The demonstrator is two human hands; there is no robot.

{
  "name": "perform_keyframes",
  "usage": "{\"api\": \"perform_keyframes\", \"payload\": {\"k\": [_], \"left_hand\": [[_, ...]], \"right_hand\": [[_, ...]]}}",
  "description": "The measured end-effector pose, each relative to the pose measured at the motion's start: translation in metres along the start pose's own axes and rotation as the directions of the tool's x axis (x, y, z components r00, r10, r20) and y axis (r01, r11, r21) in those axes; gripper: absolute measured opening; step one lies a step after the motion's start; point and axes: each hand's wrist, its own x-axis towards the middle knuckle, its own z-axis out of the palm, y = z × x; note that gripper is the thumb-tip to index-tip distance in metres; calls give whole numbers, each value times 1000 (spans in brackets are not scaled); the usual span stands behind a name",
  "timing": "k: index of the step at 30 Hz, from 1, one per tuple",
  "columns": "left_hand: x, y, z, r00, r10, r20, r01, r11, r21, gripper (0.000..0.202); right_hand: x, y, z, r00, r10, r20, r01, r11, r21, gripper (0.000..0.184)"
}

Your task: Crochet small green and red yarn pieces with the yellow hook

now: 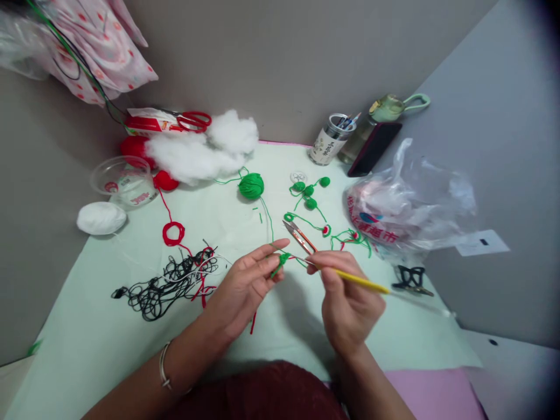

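My left hand [242, 286] pinches a small green crochet piece [283, 258] between thumb and fingers. A strand of green yarn runs from it up to a green yarn ball [251, 186]. My right hand [350, 303] grips a crochet hook with a yellow handle [361, 280], its metal shaft pointing left at the green piece. Orange-handled thread snips [301, 235] show just beyond my right fingertips, blades toward the upper left; I cannot tell whether the fingers touch them. Small green crocheted balls [309, 191] with yarn tails lie farther back.
Tangled black cord [160, 289] and a red yarn ring [174, 233] lie at left. White stuffing [196, 156], red-handled scissors [195, 121] and a clear plastic tub [131, 185] stand behind. A pen can [329, 140], phone [375, 149] and plastic bag [406, 204] are at right.
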Motion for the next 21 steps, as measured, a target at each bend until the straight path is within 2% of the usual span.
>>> {"api": "perform_keyframes", "payload": {"k": [2, 4, 6, 8, 9, 11, 13, 16, 18, 21], "left_hand": [[1, 0, -1, 997, 70, -27, -69, 996, 52, 27], [1, -3, -2, 987, 156, -27, -151, 979, 138, 37], [0, -7, -2, 980, 201, -11, -195, 962, 190, 48], [-1, -10, -2, 984, 176, 15, -176, 965, 194, 50], [-1, -10, -2, 987, 156, 27, -158, 968, 193, 48], [-2, -9, -1, 991, 130, 39, -135, 971, 197, 43], [-3, -5, 0, 991, 125, 42, -131, 971, 199, 40], [-3, 0, 1, 992, 122, 41, -128, 971, 201, 37], [-3, 1, 0, 992, 117, 38, -123, 967, 221, 35], [-4, 2, -1, 993, 107, 39, -114, 959, 259, 34]], "right_hand": [[4, -1, -1, 991, 133, -17, -130, 982, 137, 23], [5, -4, 2, 989, 143, 41, -148, 980, 131, 21], [4, -6, 7, 996, 14, 90, -13, 1000, -7, 22], [1, -8, 11, 988, -129, 84, 139, 981, -132, 30], [1, -8, 12, 986, -155, 66, 163, 975, -151, 32], [0, -7, 10, 996, -80, 34, 82, 993, -83, 30], [2, -3, 6, 996, 79, 50, -83, 993, 86, 22], [5, 4, 0, 950, 288, 119, -311, 899, 307, 17], [6, 7, -2, 924, 351, 150, -382, 851, 360, 20], [6, 7, -3, 916, 365, 163, -400, 838, 372, 22]]}}
